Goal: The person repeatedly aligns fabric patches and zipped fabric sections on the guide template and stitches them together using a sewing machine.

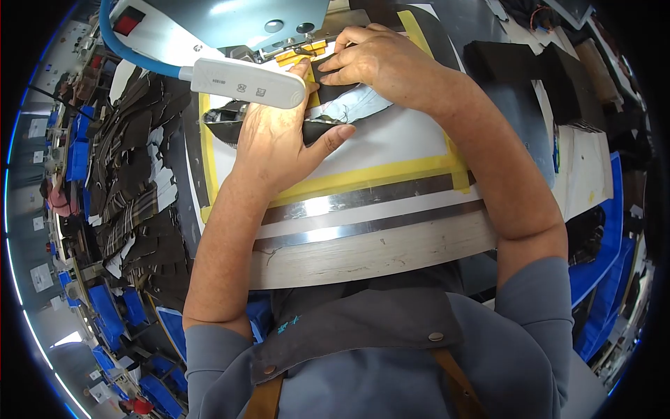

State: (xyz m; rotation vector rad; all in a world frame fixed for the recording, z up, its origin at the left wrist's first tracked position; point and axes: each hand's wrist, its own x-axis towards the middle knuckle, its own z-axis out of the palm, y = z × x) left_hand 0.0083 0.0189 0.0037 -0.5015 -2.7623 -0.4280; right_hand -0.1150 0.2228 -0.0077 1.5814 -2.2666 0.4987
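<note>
A dark fabric piece [317,130] with a pale, shiny underside [357,103] lies on the white work surface below the sewing machine [258,17]. My left hand [273,140] rests flat on it, thumb spread to the right and fingers pointing toward the yellow guide [301,53] at the needle area. A white lamp head [248,82] hides part of those fingers. My right hand [380,66] sits farther to the right, its fingers apart and their tips touching the dark fabric. To the left of my left hand, the piece shows a toothed edge.
Yellow tape [363,170] borders the white surface. Dark and plaid cut pieces [136,216] are heaped at the left. Black stacked blocks [569,84] stand at the right, above a blue bin [600,258]. A blue hose [132,56] runs to the lamp.
</note>
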